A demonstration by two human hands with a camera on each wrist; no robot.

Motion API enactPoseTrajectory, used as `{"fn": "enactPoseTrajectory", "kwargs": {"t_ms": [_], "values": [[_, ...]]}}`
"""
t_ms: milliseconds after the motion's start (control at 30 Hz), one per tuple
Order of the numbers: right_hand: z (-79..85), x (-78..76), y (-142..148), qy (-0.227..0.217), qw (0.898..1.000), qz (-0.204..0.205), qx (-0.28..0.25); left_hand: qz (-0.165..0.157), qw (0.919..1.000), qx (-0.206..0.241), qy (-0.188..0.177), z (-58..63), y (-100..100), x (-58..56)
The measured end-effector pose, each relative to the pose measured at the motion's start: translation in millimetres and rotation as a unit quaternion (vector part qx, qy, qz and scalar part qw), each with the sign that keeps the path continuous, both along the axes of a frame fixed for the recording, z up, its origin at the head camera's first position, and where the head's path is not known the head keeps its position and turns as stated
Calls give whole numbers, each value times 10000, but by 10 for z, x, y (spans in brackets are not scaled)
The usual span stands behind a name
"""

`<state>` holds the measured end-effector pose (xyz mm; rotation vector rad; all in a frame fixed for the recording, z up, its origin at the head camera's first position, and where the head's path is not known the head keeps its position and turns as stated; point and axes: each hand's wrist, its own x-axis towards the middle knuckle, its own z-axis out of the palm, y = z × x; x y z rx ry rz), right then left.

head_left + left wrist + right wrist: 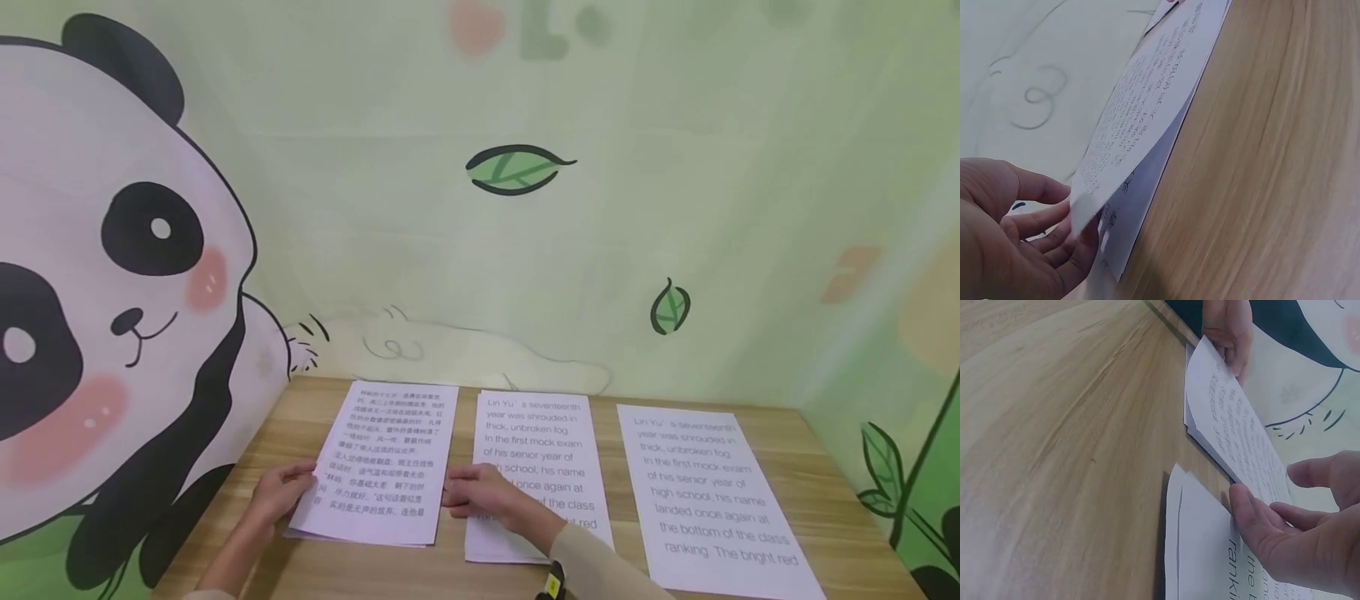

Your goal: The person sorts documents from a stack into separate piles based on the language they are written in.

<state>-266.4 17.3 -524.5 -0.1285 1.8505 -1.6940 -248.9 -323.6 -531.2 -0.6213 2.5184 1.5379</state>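
On the left of the table lies a stack of sheets [382, 467] printed with Chinese text. My left hand [281, 492] pinches the left edge of its top sheet [1147, 106], thumb at the edge and fingers underneath. That edge is lifted and bowed, and another printed sheet [1138, 206] shows below it. At the stack's right edge is my right hand [480, 492], its thumb and fingers [1250, 509] spread apart with the fingertips right by the paper. The right hand also overlaps a middle stack of English-printed sheets [536, 425].
A single English-printed sheet [712, 500] lies on the right side of the wooden table [360, 575]. Behind the table hangs a green backdrop [375, 208] with a panda and leaves, close against the table's far edge. A black band [553, 581] is on the right wrist.
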Motion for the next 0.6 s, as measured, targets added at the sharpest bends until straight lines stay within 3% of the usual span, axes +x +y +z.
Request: {"fn": "enactPoseTrajectory", "kwargs": {"t_ms": [167, 333, 500, 600], "values": [[-9, 24, 119, 182, 9997, 77, -113, -179, 9974, -679, 167, 29, -2, 33], [-1, 41, 417, 353, 9993, 25, 99, -621, 9844, -1484, 711, 123, 113, 36], [15, 70, 841, 465, 9974, -194, 523, -1277, 9756, -1414, 1091, 233, 399, 46], [11, 87, 1119, 488, 9950, -373, 790, -1649, 9661, -1432, 1378, 265, 616, 77]]}}
